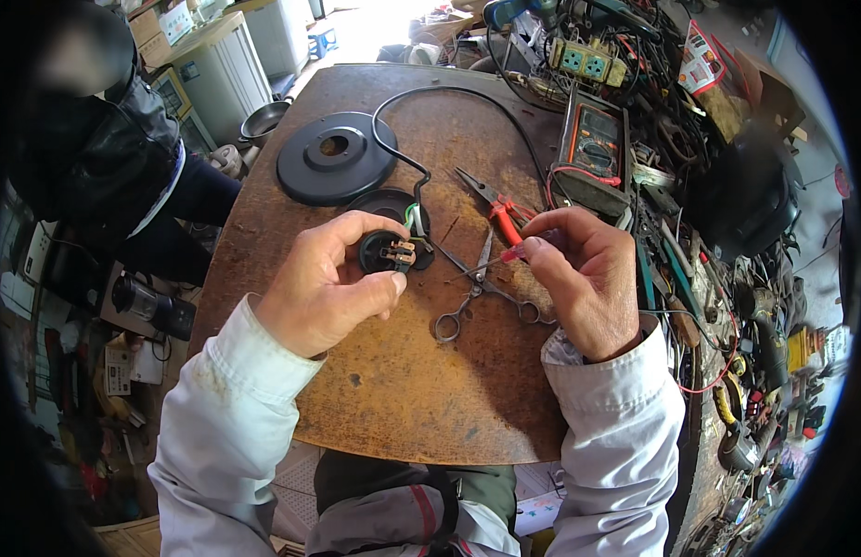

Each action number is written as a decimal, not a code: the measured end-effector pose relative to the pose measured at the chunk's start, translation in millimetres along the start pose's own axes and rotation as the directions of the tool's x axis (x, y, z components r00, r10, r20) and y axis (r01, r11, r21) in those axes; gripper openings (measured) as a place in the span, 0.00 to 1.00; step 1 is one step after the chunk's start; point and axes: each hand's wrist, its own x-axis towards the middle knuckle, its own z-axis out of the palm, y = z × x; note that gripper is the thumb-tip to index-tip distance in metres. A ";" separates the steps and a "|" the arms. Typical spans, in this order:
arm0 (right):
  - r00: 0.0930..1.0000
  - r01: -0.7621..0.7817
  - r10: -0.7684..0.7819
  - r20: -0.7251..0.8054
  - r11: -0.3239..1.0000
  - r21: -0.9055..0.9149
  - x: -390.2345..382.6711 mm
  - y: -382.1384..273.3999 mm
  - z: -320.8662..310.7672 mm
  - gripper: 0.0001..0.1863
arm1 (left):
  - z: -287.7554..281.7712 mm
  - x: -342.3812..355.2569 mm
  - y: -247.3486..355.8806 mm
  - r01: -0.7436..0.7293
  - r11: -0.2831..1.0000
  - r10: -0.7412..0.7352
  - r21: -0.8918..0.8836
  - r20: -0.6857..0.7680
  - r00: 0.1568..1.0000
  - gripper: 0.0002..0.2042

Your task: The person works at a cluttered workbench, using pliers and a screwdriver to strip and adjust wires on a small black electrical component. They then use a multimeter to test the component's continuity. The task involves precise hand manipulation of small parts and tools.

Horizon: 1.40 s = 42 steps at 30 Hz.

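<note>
Between the thumb and fingers of my left hand point(319, 288) is a small round black electrical connector point(398, 253) with brass contacts facing up. Green and white wire ends point(414, 220) show just beyond it, at the end of a black cord point(454, 90); whether they join the connector I cannot tell. My right hand point(593, 283) pinches a small screwdriver point(513, 253) by its red handle, its thin shaft pointing left, apart from the connector. Below the shaft lie scissors point(476, 290), partly spread. Red-handled pliers point(501, 216) rest just beyond my right fingers. Behind the connector sits a black dish point(379, 198), partly hidden.
A black disc-shaped base point(305, 174) with a centre hole lies at the table's far left. At the right edge stands a multimeter point(597, 141) beside a power socket strip point(582, 61) and heaped tools and cables. A person in a dark jacket point(96, 158) is at the left.
</note>
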 end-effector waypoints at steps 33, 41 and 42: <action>0.993 -0.112 0.111 0.034 0.825 0.555 2.4 -2.7 -13.7 0.06 | 4.7 -1.9 -3.8 0.018 0.998 -0.023 0.053 0.091 0.996 0.14; 0.983 -0.175 0.172 0.064 0.778 0.604 5.2 1.2 -14.9 0.07 | 6.0 -2.5 -1.6 -0.044 0.999 0.048 -0.030 0.138 0.989 0.16; 0.983 -0.178 0.171 0.071 0.772 0.610 5.4 1.2 -15.0 0.07 | 6.0 -2.9 -1.4 -0.037 0.999 0.039 -0.018 0.137 0.990 0.15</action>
